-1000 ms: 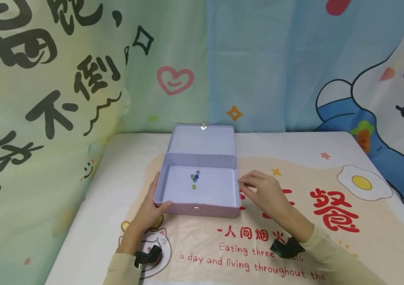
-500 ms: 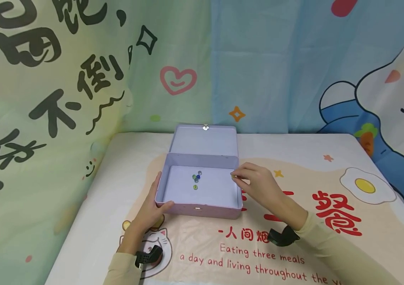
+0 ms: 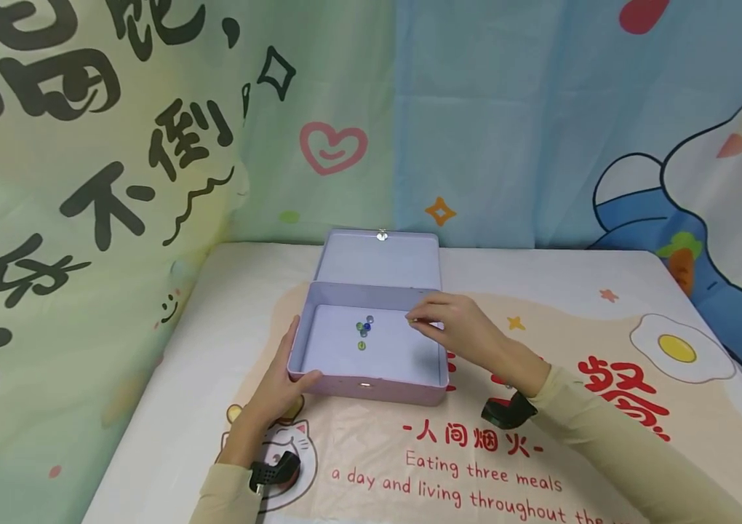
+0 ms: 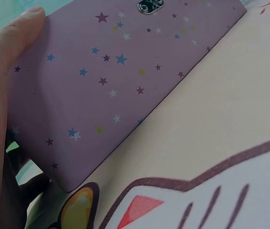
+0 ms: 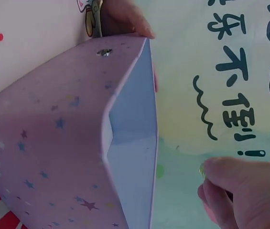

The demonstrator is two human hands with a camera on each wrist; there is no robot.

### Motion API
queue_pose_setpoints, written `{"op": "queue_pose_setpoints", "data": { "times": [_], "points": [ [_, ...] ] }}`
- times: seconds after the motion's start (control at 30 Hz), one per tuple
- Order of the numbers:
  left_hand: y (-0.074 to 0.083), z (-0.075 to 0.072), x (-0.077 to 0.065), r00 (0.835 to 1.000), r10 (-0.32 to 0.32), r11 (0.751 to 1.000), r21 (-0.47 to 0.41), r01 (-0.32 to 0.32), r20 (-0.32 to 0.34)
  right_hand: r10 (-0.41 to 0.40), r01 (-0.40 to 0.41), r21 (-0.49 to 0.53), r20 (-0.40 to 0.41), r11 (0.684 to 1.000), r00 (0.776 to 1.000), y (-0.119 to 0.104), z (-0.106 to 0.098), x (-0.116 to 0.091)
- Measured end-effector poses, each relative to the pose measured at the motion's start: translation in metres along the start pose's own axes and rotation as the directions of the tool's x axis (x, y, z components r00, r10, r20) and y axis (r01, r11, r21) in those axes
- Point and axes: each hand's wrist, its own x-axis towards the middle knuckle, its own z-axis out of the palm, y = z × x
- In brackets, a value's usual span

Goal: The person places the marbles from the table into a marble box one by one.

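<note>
Far to the left of the box (image 3: 404, 391) we see a curtain (image 3: 105, 200) with big dark writing on it. At the left side of the box we find the left hand (image 3: 276, 382). It holds the box by the front left corner, with the thumb on the front and the fingers round the side. A black strap (image 3: 273, 471) is on that wrist, and a cat picture (image 3: 304, 435) is just in front of the same corner. The box is purple, with little stars (image 4: 121, 59) on its outside, and it sits on the worktop (image 3: 161, 451). Its lid (image 3: 380, 258) is open at the back. Inside, near the middle of the box, we count five marbles (image 3: 367, 327). Four are bunched up, and a yellow-green one (image 3: 361, 346) lies nearer the front of the box. Over the right part of the box is the right hand (image 3: 459, 327). It pinches a small marble (image 5: 202, 170), also yellow-green, mostly hidden by the fingertips. To the right of the box we see a fried egg picture (image 3: 681, 348), and farthest right, behind the box, a big white animal (image 3: 724, 189) in blue.
</note>
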Motion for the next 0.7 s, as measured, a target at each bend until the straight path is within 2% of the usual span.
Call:
{"op": "queue_pose_setpoints", "data": {
  "times": [0.13, 0.33, 0.7],
  "points": [
    [0.001, 0.002, 0.000, 1.000, -0.003, 1.000, -0.003, 0.003, 0.008, -0.029, 0.028, 0.017, 0.036, 0.999, 0.999, 0.003, 0.002, 0.003],
    [0.002, 0.002, 0.001, 1.000, 0.011, 1.000, 0.013, -0.011, 0.011, -0.074, 0.072, 0.057, 0.048, 0.996, 0.996, 0.011, 0.007, 0.009],
    [-0.001, 0.001, 0.000, 1.000, -0.002, 1.000, 0.010, 0.002, 0.001, -0.102, 0.095, 0.071, 0.100, 0.993, 0.990, 0.017, 0.014, 0.027]
  ]
}}
